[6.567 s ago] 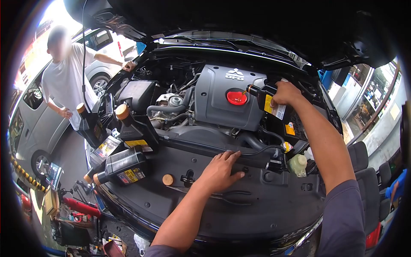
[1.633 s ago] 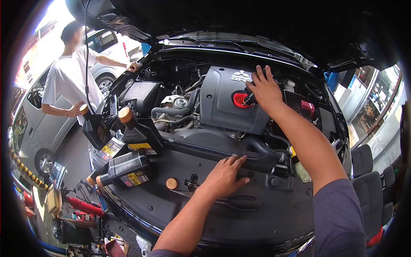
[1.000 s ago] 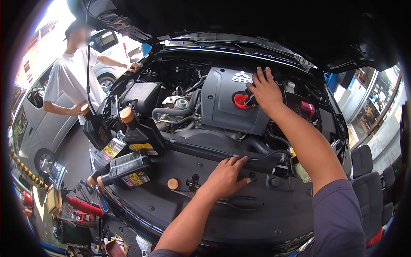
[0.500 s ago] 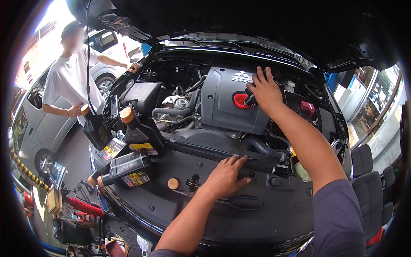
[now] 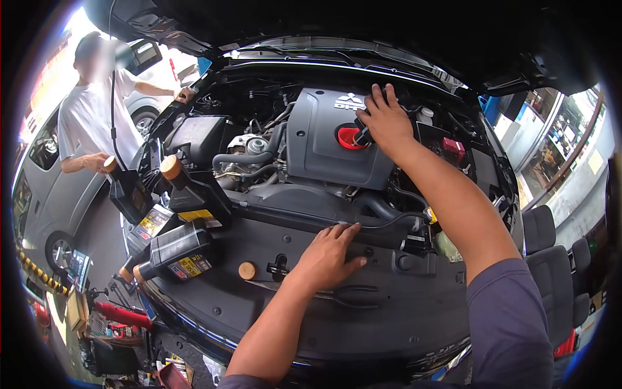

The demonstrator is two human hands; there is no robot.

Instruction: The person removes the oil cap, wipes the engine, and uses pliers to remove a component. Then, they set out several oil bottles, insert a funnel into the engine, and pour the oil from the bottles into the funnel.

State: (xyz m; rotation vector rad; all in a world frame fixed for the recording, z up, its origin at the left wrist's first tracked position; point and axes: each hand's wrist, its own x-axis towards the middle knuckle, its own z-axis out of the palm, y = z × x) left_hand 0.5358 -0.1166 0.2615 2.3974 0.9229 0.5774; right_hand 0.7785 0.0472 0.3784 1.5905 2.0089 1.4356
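Evidently we are done pouring: our right hand (image 5: pixel 382 120) now pinches a black stub (image 5: pixel 361 134) at the funnel (image 5: pixel 345 138) (left hand (image 5: pixel 324 256) lies flat, unclenched).

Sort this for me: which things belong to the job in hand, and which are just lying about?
In hand: right hand, oil bottle tipped into red funnel, engine cover.
Lying about: other oil bottles, round cap, pliers by the left hand.

Car repair workshop: raised bonnet (image 5: pixel 363 26), exposed engine (image 5: pixel 330 142), oil bottles (image 5: pixel 172 249), second car (image 5: pixel 45 162) alongside.
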